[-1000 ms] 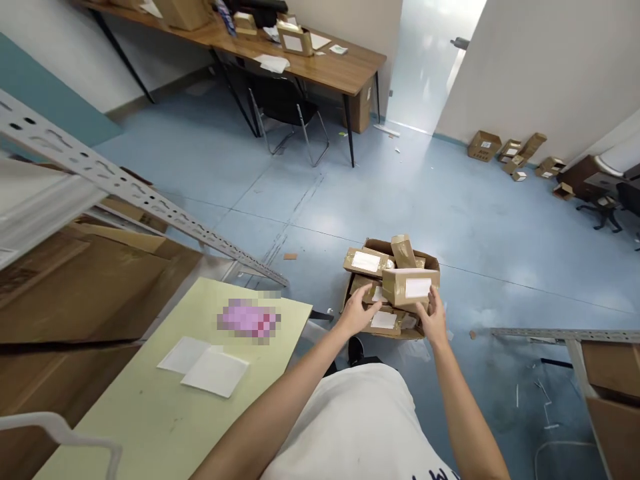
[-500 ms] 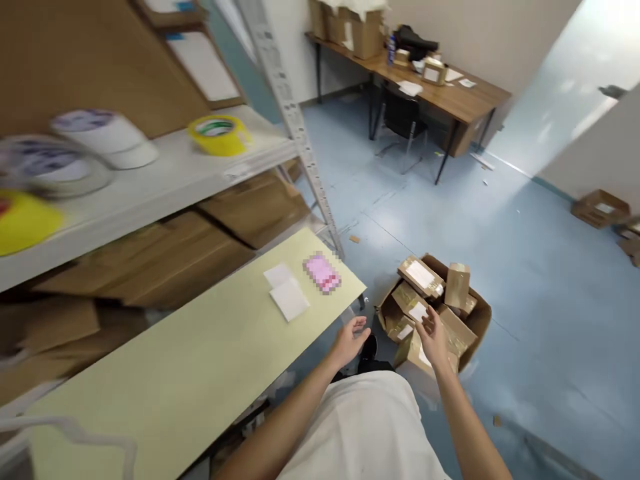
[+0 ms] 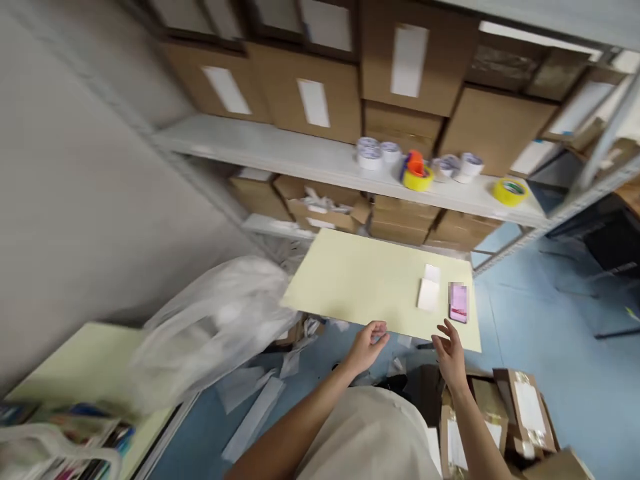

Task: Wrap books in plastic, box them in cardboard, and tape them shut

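My left hand hovers just off the front edge of a pale yellow tabletop, its fingers bent with a gap to the thumb and nothing between them. To its right, my right hand is near the same edge, also empty, fingers and thumb apart. Just beyond the right hand, a pink-screened phone lies on the tabletop. Left of the phone sit white paper slips, a smaller piece partly behind a larger one.
Behind the tabletop, a metal shelf holds cardboard boxes, white tape rolls and a yellow tape roll. A large translucent plastic bag bulges at left. Taped cartons fill a box on the floor, lower right.
My view has swung left, from the room and floor cartons toward the shelf and tabletop. Both hands now appear in front of the tabletop's edge, still empty.
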Motion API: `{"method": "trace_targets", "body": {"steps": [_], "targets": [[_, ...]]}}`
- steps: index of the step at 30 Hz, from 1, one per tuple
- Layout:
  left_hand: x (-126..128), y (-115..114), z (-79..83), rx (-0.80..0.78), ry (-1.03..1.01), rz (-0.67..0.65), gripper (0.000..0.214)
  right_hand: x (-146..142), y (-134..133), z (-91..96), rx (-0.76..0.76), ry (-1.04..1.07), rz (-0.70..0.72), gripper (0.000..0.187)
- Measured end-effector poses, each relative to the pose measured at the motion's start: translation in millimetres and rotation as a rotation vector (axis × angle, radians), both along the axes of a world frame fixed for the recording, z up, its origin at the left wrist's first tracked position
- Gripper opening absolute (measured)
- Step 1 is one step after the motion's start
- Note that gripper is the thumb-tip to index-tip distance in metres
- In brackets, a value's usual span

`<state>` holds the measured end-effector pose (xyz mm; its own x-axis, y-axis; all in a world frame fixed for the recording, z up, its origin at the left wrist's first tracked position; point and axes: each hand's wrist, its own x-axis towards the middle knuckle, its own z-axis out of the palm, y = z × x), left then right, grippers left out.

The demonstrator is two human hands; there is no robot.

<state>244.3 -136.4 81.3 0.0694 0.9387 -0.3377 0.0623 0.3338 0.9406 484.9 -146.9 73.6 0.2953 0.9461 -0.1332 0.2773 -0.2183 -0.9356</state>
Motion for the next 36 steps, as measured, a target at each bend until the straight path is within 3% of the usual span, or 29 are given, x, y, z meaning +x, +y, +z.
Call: {"method": "trace_targets", "body": {"steps": [3,7,14,19,23,31,36], "targets": [[-56,-20,-2.3,0.003,-0.003,0.144,0.039,-73,16,12.3,0.024,-0.002,0.215,0.065],[-117,-46,-4.4,0.01,-0.003,0.285,0.039,-158,18,19.7,0.07,-0.032,0.471,0.058],[-187,-89,-13.9,0.032,-0.019,0.646,0.04,-251,27,20.0,0.069,-0.054,0.83,0.054],[-208,-117,-27.4,0.029,-0.03,0.866,0.05,-299,38,21.3,0.03,-0.052,1.003,0.049],[-213,-125,-30.8,-0.004,-0.022,0.974,0.051,-326,43,23.1,-0.009,-0.026,1.112,0.045],[-224,-114,-9.2,-0.009,0.035,1.135,0.05,-367,63,14.7,-0.064,0.09,1.368,0.044],[-241,-140,6.4,0.017,0.188,1.375,0.058,-414,59,16.3,-0.092,0.15,1.538,0.042]]}}
